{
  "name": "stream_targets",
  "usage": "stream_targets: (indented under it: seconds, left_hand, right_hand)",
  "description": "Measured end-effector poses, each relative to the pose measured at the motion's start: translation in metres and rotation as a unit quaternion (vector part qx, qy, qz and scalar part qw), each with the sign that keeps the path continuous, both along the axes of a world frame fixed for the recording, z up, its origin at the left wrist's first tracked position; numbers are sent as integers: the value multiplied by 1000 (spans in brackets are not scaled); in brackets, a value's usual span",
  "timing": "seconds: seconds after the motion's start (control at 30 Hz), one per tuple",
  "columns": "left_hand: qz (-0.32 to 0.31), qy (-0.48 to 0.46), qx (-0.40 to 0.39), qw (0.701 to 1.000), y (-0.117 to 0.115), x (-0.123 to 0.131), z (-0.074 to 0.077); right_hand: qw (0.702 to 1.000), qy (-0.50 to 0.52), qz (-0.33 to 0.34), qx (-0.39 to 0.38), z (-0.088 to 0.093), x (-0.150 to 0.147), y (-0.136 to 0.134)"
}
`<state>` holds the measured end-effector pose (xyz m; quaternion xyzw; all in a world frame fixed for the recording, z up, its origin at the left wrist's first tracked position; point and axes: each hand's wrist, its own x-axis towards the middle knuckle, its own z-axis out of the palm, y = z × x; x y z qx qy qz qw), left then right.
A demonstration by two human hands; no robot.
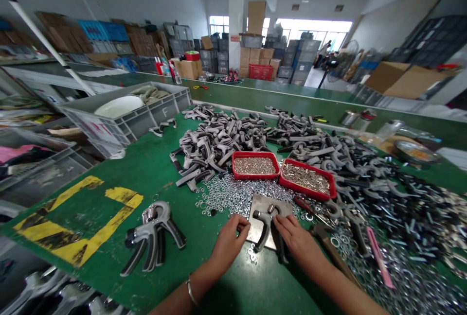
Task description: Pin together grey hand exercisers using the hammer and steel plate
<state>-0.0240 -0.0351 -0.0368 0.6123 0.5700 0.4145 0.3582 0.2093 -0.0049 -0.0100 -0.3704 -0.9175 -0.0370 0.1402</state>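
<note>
A grey metal plate [260, 203] lies on the green bench in front of me. A grey-and-black hand-grip part [263, 227] rests on it. My right hand [297, 239] lies over the part's right side, fingers curled on it. My left hand [229, 242] is at the plate's left edge, fingers pinched together on something too small to make out. Loose silver washers [226, 193] are spread just beyond my hands. Two red trays [255, 165] [308, 179] of small metal pieces stand behind the plate.
Finished hand grippers [153, 235] lie at the left near yellow floor-tape marks [76, 222]. A large heap of grey and black handle parts [226, 140] covers the middle and right. A grey crate [127, 111] stands back left. A hammer [328, 244] lies beside my right hand.
</note>
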Motion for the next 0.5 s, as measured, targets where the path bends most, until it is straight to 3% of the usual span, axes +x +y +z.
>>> stream_targets:
  seconds: [0.07, 0.17, 0.27, 0.33, 0.4, 0.5]
  left_hand:
    - [7, -27, -11, 1000, 2, -3, 2]
    - [25, -91, -34, 995, 4, -15, 9]
    - [40, -115, -33, 992, 8, -27, 20]
    - [41, -122, -34, 991, 13, -26, 26]
    - [26, -137, -37, 989, 19, -19, 30]
    - [-13, -165, -45, 985, 26, -7, 34]
  right_hand:
    - [998, 51, -3, -45, 7, 9, 2]
    - [990, 109, -83, -38, 11, 46, -11]
    - [982, 27, -184, 18, 3, 99, -43]
    - [977, -27, -210, 26, -4, 129, -64]
    - [974, -30, -223, -3, -5, 147, -76]
    - [960, 41, -263, -82, 3, 150, -76]
